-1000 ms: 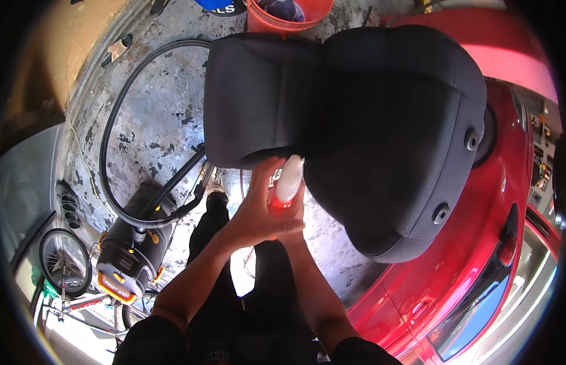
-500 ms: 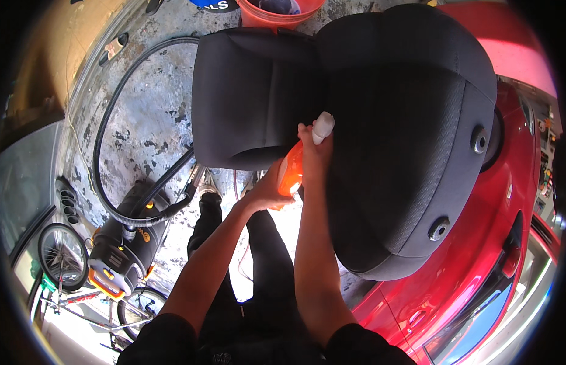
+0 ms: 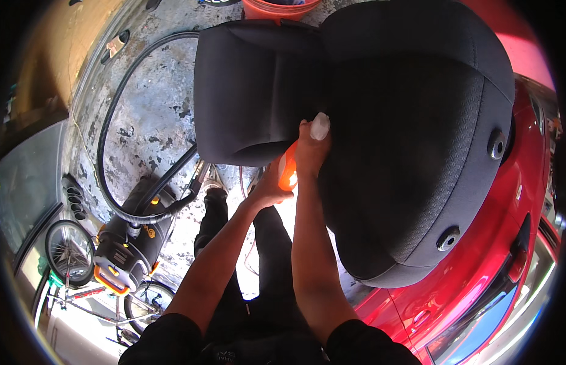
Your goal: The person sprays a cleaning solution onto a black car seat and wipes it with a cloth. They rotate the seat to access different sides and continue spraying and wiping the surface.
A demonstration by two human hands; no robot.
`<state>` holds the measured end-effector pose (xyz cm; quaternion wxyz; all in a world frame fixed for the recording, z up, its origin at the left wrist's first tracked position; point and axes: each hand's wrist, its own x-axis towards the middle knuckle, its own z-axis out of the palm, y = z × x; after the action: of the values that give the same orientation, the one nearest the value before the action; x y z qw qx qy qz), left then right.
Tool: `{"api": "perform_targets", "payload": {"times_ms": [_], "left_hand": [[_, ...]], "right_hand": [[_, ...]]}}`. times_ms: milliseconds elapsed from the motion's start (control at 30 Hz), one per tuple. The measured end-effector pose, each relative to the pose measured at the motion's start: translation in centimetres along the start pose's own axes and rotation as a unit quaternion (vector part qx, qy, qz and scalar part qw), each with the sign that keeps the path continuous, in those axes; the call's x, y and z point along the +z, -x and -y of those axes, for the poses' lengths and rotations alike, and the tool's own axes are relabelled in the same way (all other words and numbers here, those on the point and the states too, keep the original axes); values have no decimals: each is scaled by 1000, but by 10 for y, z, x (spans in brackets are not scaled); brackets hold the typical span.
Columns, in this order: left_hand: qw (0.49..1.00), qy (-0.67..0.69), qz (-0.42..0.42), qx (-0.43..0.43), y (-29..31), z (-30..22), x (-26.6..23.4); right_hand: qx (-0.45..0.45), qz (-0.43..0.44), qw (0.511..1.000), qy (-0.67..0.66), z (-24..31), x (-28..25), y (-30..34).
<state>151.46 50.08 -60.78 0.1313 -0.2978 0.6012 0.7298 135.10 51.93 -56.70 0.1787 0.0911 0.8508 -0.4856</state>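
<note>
Between my two hands is an orange spray bottle (image 3: 288, 170) with a whitish spray head, held in front of a black car seat (image 3: 404, 140). My right hand (image 3: 311, 147) is closed around its neck, just below the head. Wrapped about the lower body of the bottle is my left hand (image 3: 272, 185). The seat's cushion lies to the left and its broad backrest to the right, with two round headrest sockets along the right edge. The bottle's trigger is hidden behind my right hand.
A black vacuum cleaner (image 3: 129, 243) stands at lower left, its hose (image 3: 102, 131) looping over the worn floor. Beside it is a bicycle (image 3: 70, 252). A red car (image 3: 471, 267) is close behind the seat on the right. An orange-red bucket (image 3: 280, 10) sits beyond the cushion.
My right hand has turned slightly around the bottle's neck, and the spray head has shifted a little left. The view has moved slightly. Both hands keep their hold.
</note>
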Motion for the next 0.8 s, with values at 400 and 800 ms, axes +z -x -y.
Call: {"api": "perform_targets", "payload": {"times_ms": [400,800], "left_hand": [[996,-78,-53,-5,-10,-35,-14],[993,-20,-119,-20,13,-30,-53]], "right_hand": [[-22,6,999,-43,33,18,-12],[-80,52,995,-8,41,73,11]]}}
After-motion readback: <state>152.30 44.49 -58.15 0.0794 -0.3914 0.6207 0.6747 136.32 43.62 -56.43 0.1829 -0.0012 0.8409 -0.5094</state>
